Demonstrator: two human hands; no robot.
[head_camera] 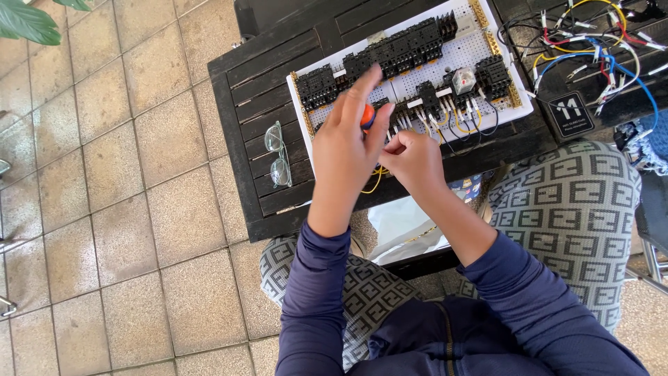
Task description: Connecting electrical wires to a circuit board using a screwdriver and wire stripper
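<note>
My left hand (348, 143) is raised over the near edge of a white perforated panel (417, 66) and grips a screwdriver with an orange and blue handle (367, 115). Its tip is hidden behind the hand. My right hand (414, 159) sits just to the right, fingers pinched at a wire end by the row of black terminal blocks (435, 101). Yellow and black wires (466, 124) loop out of those blocks. A yellow wire (376, 182) hangs below my left hand.
The panel lies on a dark slatted wooden table (257, 90). Folded clear glasses (277, 154) rest left of it. Loose coloured wires (591, 42) and a small black card (569, 113) lie at the right. Patterned cushions (577, 202) and tiled floor (104, 209) surround my lap.
</note>
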